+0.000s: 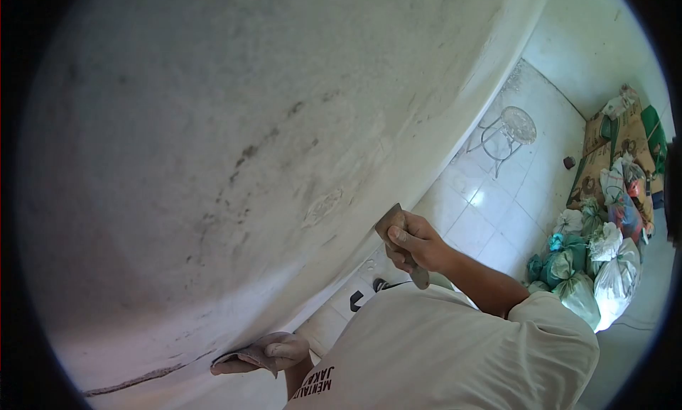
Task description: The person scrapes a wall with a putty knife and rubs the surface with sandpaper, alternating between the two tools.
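My right hand (pixel 413 241) grips a putty knife (pixel 389 217), its broad blade close to the wall (pixel 298 126) and its handle end pointing down toward my shirt. Lower left, my left hand (pixel 284 351) is closed on a bent grey sheet (pixel 249 356) that looks like sandpaper; it lies close against the wall's lower part. Dust coats the fingers of both hands. The pale wall carries dark smudges and a rough patch (pixel 323 206). A dark crack (pixel 135 383) runs along it, just left of my left hand.
A round stool (pixel 518 124) stands on the tiled floor (pixel 490 208). Tied plastic bags (pixel 616 282) and flattened cardboard (pixel 593 172) are heaped at the right. A small dark object (pixel 569 162) sits on the tiles beside them.
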A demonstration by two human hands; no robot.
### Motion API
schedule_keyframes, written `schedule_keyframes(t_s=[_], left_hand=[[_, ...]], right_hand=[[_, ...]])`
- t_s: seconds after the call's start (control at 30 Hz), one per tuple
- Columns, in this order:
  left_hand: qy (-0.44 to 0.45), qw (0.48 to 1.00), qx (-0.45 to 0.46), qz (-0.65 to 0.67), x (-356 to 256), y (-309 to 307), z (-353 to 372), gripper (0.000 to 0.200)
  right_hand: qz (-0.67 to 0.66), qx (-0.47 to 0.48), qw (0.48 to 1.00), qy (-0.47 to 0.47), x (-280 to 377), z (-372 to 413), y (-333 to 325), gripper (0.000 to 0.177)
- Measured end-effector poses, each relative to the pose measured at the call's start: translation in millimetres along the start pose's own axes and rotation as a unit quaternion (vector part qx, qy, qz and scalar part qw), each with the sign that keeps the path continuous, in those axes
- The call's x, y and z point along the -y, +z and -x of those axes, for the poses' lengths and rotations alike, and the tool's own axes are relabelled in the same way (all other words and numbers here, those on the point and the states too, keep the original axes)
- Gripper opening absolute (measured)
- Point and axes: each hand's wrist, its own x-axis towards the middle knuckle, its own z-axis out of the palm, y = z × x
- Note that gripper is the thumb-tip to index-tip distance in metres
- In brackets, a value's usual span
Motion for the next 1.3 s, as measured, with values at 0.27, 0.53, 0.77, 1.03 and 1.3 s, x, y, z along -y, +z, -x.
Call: schedule_keyframes(t_s=[0.27,0.53,0.77,1.03,1.3], left_hand=[[0.031,0.999,-0.02,0.002,-1,0,-7,0.061],[0.024,0.997,-0.065,0.016,5,9,-2,0.058],[0.041,0.997,-0.066,-0.029,-3,10,-7,0.057],[0.031,0.995,-0.084,-0.044,3,20,0,0.054],[0.04,0.993,-0.076,-0.081,1,17,0,0.055]], right_hand=[[0.089,-0.013,0.996,0.008,7,1,-5,0.029],[-0.039,-0.004,0.999,-0.005,-2,2,8,0.028],[0.044,0.002,0.998,-0.04,13,3,-2,0.026],[0.057,-0.043,0.997,-0.003,-2,2,-10,0.032],[0.037,-0.037,0.999,0.01,6,9,-6,0.03]])
